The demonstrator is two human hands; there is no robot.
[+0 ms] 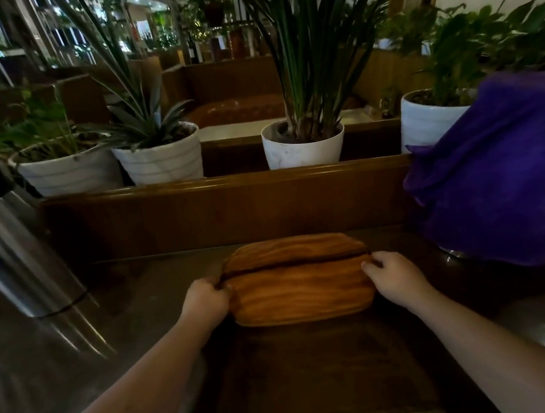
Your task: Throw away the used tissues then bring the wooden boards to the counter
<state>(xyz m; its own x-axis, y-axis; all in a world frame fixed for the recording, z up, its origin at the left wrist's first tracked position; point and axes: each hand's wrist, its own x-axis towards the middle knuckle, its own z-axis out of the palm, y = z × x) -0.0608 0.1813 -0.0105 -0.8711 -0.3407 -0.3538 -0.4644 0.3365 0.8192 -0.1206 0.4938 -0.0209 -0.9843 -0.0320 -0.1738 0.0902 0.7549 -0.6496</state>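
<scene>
A single wide-angle view looks from the person's head, forward and down over both forearms onto the dark worktop (pixel 317 371). It sits close above the wooden boards (pixel 298 279), which lie centre frame; beyond the boards it takes in a row of potted plants (pixel 304 141), edges bowed by the lens.

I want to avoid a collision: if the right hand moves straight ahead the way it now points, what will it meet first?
The right hand points forward and inward, already touching the wooden boards at their right end, so it meets them first.
</scene>
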